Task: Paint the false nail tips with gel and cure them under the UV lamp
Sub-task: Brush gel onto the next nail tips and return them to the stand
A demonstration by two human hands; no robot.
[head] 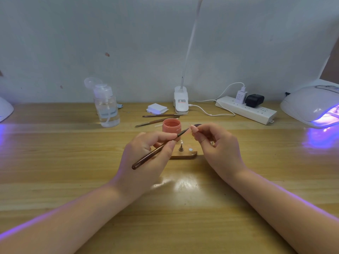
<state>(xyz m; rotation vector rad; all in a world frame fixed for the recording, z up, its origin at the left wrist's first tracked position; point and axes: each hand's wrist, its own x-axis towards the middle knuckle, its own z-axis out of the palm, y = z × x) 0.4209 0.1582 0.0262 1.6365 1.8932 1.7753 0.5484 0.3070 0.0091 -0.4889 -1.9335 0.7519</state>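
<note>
My left hand [146, 154] grips a dark brown gel brush [157, 149] like a pen, its tip reaching up and right to a pink false nail tip [194, 128]. My right hand [218, 143] pinches that nail tip between thumb and fingertips, just above the table. Behind the hands stands an open jar of coral-pink gel [171, 125]. Below it lies a small wooden nail stand [185, 154] with one upright peg and a round magnet. A white UV lamp [310, 105] glows purple at the far right.
A clear pump bottle [107, 107] stands back left. Two spare brushes [159, 119], a stack of white wipes [157, 108], a clip desk lamp [181, 101] and a power strip [245, 110] line the back. Another white lamp [5, 109] peeks in at the left edge.
</note>
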